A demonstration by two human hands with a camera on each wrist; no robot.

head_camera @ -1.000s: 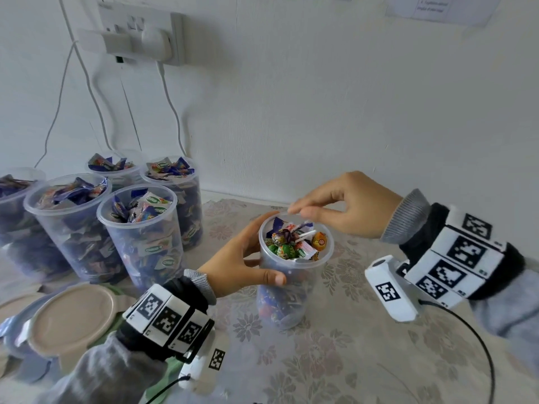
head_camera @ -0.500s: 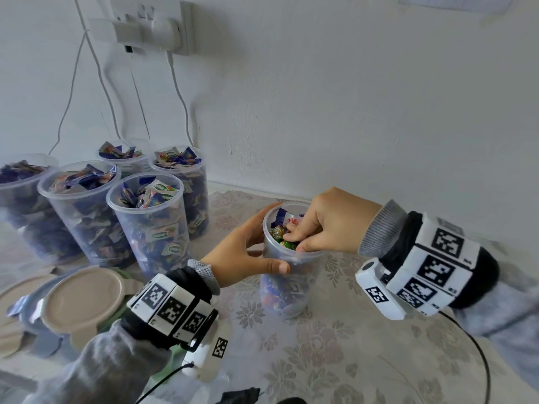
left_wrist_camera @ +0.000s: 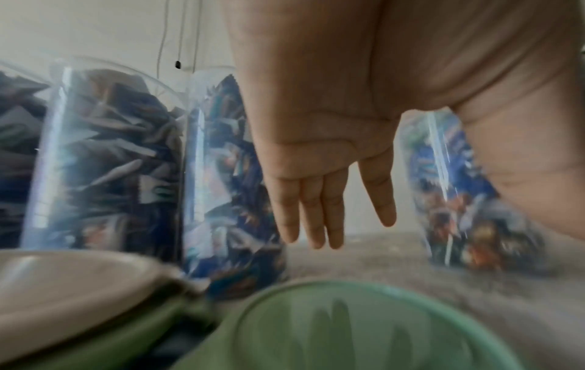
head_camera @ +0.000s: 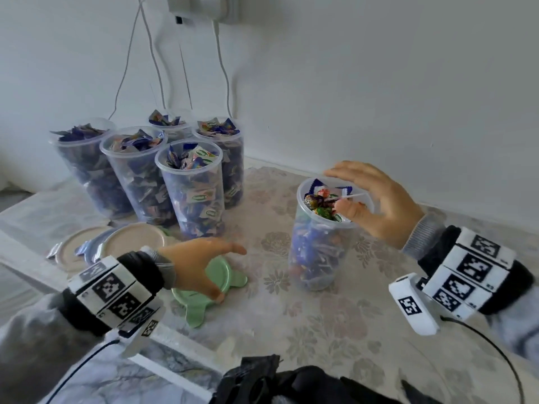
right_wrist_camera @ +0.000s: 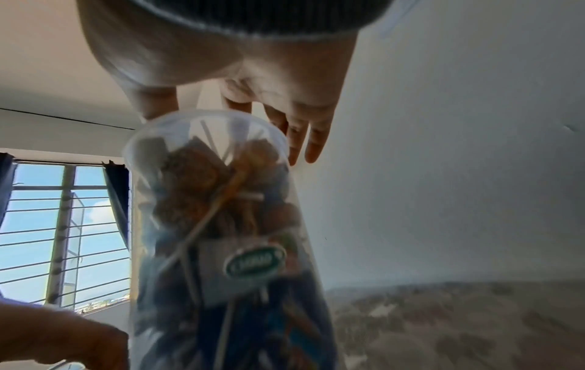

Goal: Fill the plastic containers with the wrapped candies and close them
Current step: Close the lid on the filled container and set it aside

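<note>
A clear plastic container (head_camera: 320, 246) stands on the table, right of centre. It is full to the rim with wrapped candies (head_camera: 318, 205) and lollipops, and has no lid. My right hand (head_camera: 370, 196) hovers over its mouth with fingers spread and holds nothing; the thumb is at the near rim. In the right wrist view the same container (right_wrist_camera: 215, 225) sits below that hand (right_wrist_camera: 285, 87). My left hand (head_camera: 204, 266) is stretched flat over a green lid (head_camera: 233, 275) lying on the table. The left wrist view shows straight fingers (left_wrist_camera: 316, 212) above the lid (left_wrist_camera: 348, 325).
Several open containers (head_camera: 192, 193) packed with candies stand at the back left near the wall. Beige lids (head_camera: 134, 240) lie in front of them. Cables hang from a wall socket (head_camera: 204, 7). A black bag (head_camera: 277, 383) lies at the near edge.
My left hand has let go of the container and moved down-left over the green lid. My right hand has lifted out of the container's mouth and spread open.
</note>
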